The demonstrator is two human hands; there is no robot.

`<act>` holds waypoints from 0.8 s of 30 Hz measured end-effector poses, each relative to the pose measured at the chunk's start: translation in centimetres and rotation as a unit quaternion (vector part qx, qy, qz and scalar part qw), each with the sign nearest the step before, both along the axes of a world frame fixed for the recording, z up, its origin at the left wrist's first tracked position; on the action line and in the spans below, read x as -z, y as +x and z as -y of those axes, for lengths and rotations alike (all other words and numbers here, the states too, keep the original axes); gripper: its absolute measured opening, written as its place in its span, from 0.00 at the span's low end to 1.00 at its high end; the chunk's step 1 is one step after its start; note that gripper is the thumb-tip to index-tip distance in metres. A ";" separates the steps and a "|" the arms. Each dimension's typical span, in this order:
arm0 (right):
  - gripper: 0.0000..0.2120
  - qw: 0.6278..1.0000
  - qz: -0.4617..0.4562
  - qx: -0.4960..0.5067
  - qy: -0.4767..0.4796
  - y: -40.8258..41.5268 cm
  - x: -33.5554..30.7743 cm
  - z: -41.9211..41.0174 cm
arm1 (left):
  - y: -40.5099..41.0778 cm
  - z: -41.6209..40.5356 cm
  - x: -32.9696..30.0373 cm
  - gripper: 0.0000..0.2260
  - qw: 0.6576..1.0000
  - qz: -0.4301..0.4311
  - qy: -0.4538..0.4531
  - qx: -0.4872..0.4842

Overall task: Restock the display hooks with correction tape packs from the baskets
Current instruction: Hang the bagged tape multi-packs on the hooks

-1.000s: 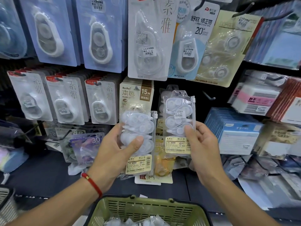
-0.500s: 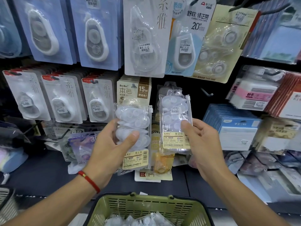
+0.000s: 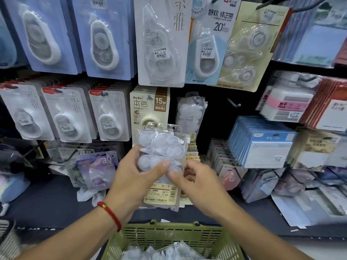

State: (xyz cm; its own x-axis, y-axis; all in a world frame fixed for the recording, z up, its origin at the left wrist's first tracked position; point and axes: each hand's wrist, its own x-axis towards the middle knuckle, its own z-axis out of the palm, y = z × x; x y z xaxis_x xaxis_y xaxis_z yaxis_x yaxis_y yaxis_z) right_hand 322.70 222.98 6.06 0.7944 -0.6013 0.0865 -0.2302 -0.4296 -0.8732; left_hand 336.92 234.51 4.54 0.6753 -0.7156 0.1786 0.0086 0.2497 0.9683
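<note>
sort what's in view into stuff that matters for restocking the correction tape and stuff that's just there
Part of the job:
- clear tape pack, gripped by the left hand and pinched by the right hand
- pack already on its hook
- bare hook
- green basket with more packs

Just there:
- blue carded tapes
- purple card
- blue notepads

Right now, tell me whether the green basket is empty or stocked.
Stocked. Clear-wrapped correction tape packs lie inside the green basket, showing above its near edge; how deep they go is hidden.
</note>
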 end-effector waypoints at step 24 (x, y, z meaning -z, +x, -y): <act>0.09 0.966 0.223 0.096 0.093 -1.5 -2.9 4.0 | 0.5 -0.4 -1.2 0.24 0.998 0.045 0.031 -0.036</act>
State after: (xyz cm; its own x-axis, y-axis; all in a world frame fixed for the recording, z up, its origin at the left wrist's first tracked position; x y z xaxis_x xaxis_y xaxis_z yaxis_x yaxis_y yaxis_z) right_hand 321.24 219.02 8.96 0.5761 -0.7714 0.2703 0.1267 -0.2424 -0.9619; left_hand 337.44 234.87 5.77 0.7083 -0.6777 0.1974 -0.0945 0.1862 0.9780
